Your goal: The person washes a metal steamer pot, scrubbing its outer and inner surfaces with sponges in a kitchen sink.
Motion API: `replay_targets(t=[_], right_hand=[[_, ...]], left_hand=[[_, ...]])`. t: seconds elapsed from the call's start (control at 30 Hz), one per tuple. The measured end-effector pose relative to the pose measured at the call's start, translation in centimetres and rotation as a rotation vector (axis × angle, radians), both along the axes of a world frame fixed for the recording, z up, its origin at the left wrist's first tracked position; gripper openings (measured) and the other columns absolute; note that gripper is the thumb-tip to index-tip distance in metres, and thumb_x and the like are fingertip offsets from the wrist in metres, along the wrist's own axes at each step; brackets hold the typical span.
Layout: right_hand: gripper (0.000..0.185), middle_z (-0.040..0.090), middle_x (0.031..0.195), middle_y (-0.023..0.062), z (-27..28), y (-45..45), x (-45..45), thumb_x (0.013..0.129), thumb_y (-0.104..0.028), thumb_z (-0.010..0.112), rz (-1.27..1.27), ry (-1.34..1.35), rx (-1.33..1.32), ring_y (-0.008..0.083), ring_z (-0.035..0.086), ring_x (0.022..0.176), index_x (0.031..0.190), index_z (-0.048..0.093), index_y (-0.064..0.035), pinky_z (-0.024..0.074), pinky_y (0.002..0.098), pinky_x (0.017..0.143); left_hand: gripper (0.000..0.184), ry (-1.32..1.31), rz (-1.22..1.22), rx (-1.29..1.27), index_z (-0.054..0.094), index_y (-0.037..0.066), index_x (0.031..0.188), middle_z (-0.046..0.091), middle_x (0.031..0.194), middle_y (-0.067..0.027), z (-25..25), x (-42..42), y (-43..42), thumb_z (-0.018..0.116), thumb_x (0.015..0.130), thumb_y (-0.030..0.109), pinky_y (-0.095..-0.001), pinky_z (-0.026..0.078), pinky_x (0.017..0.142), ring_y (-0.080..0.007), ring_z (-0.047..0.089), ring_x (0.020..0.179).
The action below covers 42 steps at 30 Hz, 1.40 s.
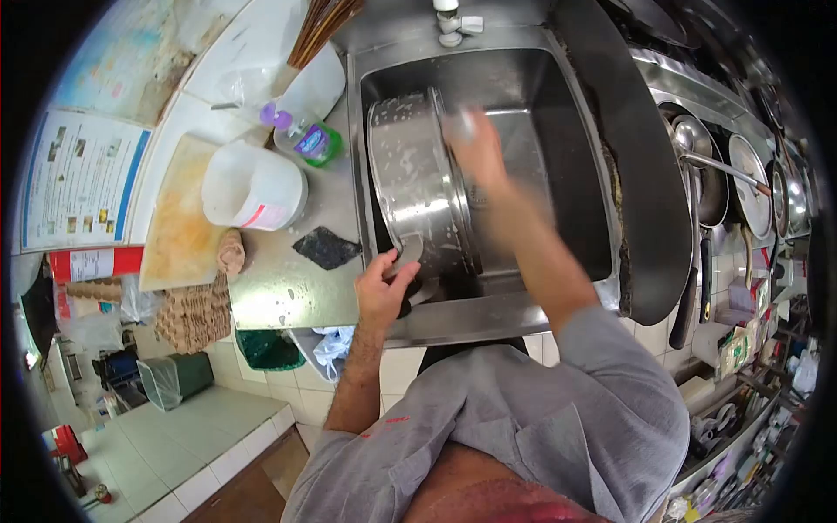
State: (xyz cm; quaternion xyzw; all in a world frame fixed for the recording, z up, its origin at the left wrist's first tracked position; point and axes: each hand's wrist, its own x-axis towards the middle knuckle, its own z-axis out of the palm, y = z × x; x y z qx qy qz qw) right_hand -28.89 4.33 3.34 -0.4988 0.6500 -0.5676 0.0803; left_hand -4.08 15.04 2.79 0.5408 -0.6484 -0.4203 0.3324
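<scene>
A large metal pot (410,166) with white suds on its side lies tipped over in the left part of the sink (575,301). My left hand (384,288) is closed around the pot's near handle (407,253). Over the pot's right side, near its rim, is my right hand (475,148), smeared by motion. Something whitish shows at its fingers, too blurred to name. A dark scouring pad (326,247) lies on the steel counter left of the sink.
The faucet (450,24) stands at the sink's far edge. On the left are a white tub (253,187), a green soap bottle (316,144), a cutting board (179,209) and egg cartons (193,315). Pans (748,183) hang at the right.
</scene>
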Motion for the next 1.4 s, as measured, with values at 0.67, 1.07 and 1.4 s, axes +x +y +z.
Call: replay_targets(t=[0.67,1.07,1.4], right_hand=[[0.026,0.054,0.090,0.0202,-0.3,7.8,0.3,0.074,-0.006,0.057,-0.047,0.112,0.121,0.0373,0.055,0.086,0.099,0.059,-0.0024,0.0462,0.0408,0.074],[0.032,0.058,0.099,0.0235,1.5,2.0,-2.7,0.072,-0.018,0.067,-0.182,-0.196,0.297,0.0403,0.055,0.099,0.097,0.060,0.0017,0.0441,0.0423,0.085],[0.012,0.053,0.086,0.0142,-1.4,11.7,-4.7,0.074,-0.008,0.065,-0.521,-0.064,-0.004,0.0322,0.055,0.082,0.082,0.058,-0.0029,0.0442,0.0381,0.072]], left_hand=[[0.037,0.002,-0.142,0.045,0.060,-0.004,0.099,0.066,0.082,-0.0082,3.0,-1.7,-1.8,0.077,0.073,0.016,-0.0253,0.049,0.065,-0.0108,0.060,0.073],[0.044,0.140,-0.178,0.315,0.064,-0.001,0.083,0.063,0.078,-0.0071,1.9,-12.9,-22.5,0.057,0.087,0.043,-0.0328,0.043,0.064,-0.0158,0.057,0.069],[0.027,-0.029,-0.462,-0.168,0.060,0.000,0.088,0.059,0.070,-0.0101,2.7,-18.5,-12.9,0.050,0.091,0.025,-0.0312,0.043,0.064,-0.0156,0.054,0.067]])
